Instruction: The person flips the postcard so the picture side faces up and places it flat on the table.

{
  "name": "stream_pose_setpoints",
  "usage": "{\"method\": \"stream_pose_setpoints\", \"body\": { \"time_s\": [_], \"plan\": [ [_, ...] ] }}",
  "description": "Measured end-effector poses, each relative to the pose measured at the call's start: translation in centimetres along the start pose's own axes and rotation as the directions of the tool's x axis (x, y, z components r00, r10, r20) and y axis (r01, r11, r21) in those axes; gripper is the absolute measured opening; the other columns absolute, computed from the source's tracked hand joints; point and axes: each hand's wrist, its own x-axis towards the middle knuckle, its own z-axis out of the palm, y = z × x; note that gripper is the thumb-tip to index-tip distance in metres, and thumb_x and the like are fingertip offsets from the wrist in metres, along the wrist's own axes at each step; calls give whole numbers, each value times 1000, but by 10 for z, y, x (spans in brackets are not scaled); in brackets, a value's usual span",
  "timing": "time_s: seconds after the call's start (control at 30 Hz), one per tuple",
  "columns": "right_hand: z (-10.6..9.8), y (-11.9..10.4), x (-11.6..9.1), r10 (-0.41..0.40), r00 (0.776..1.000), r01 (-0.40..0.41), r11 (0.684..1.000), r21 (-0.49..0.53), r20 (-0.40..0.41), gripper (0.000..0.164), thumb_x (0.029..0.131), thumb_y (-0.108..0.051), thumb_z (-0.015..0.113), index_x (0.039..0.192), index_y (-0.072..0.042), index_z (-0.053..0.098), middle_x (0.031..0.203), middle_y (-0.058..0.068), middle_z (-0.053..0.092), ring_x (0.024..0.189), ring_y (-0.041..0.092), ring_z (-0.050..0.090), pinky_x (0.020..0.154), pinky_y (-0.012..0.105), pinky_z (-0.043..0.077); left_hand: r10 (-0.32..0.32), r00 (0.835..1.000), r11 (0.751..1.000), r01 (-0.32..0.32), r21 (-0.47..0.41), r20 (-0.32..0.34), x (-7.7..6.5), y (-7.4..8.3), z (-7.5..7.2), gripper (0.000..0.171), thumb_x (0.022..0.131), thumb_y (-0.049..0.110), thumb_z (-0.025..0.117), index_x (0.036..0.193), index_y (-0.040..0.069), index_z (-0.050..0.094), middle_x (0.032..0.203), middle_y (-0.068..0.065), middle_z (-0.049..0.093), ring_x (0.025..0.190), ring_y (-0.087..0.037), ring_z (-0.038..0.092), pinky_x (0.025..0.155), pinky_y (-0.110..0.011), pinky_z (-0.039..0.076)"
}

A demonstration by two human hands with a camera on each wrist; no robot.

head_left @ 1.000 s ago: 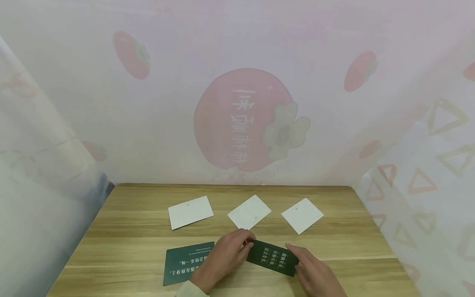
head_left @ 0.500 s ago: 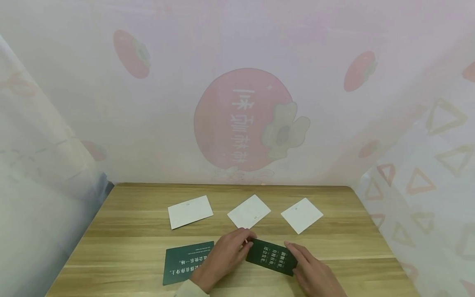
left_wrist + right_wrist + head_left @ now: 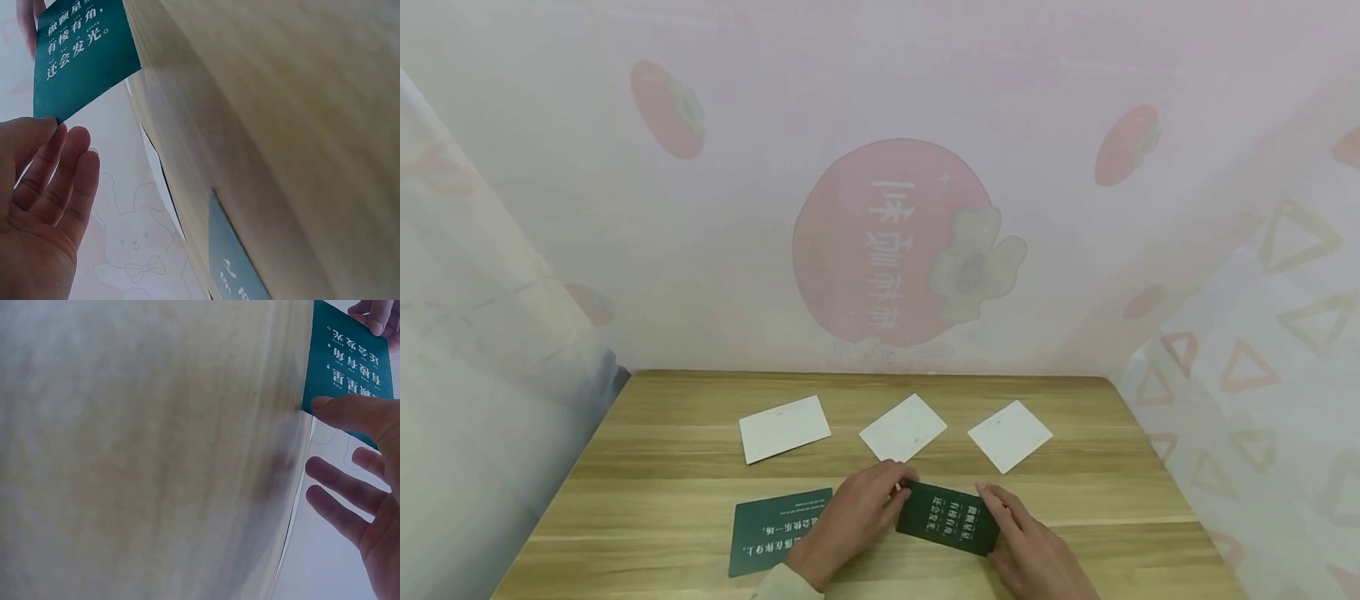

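Observation:
A dark green card [image 3: 946,518] with white printed characters is held between both hands near the front of the table. My left hand [image 3: 859,515] pinches its left corner between thumb and fingertips, as the left wrist view also shows. At the other end, my right hand [image 3: 1036,543] grips the card, its thumb [image 3: 337,411] lying over the printed face in the right wrist view. The remaining fingers of that hand spread below the card. Another green card [image 3: 771,533], larger in view, lies on the table, partly covered by the left hand and forearm.
Three white cards lie in a row farther back: a left one [image 3: 785,430], a middle one [image 3: 902,427] and a right one [image 3: 1011,435]. The wood-grain table [image 3: 662,475] is enclosed by pale printed curtains [image 3: 722,208] behind and at both sides.
My right hand and the held card's right end have shifted very slightly left. The left hand and the cards on the table have stayed in place.

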Motion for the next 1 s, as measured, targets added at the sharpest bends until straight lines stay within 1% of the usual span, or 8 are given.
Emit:
{"method": "stream_pose_setpoints", "body": {
  "time_s": [0.23,0.33,0.5,0.73,0.87,1.0],
  "plan": [
    [-2,-1,2,40,998,-41,999,7,55,110,80,-14,97,171,-19,35,161,8,53,95,9,68,74,32,62,-6,1000,1000,6,16,8,0,-1,1,19,105,13,74,122,19,73,110,7,77,91,1,64,84,-23,62],
    [-1,-1,2,45,997,-45,999,3,61,110,80,-15,97,171,-18,35,162,9,53,97,11,70,76,33,63,-2,1000,1000,2,19,6,0,-1,1,19,105,13,75,122,20,73,110,7,77,91,1,64,83,-23,62],
    [0,-1,2,50,997,-50,999,-2,64,112,80,-16,98,172,-19,34,162,9,52,97,11,71,77,33,64,3,1000,1000,-3,21,5,-1,-2,2,20,105,13,75,123,20,73,110,7,77,91,1,65,83,-23,62],
    [-3,-3,4,88,988,-90,996,11,124,112,82,-19,97,173,-21,31,165,9,49,99,13,70,80,36,64,3,1000,999,-4,32,16,0,-2,0,21,105,13,74,125,18,74,113,6,78,92,0,65,84,-24,62],
    [-3,-3,5,93,986,-95,995,5,139,113,82,-20,97,173,-21,30,166,10,48,101,15,71,81,39,65,8,1000,999,-9,42,20,0,-2,0,24,104,13,76,127,18,74,112,5,78,92,-1,67,84,-24,62],
    [-3,-3,6,98,985,-99,995,-1,141,112,81,-21,97,172,-20,32,166,9,48,99,15,71,81,40,65,16,999,998,-19,65,39,-1,-2,0,32,102,15,78,133,18,73,112,5,77,94,-3,70,83,-24,62]
  ]
}}
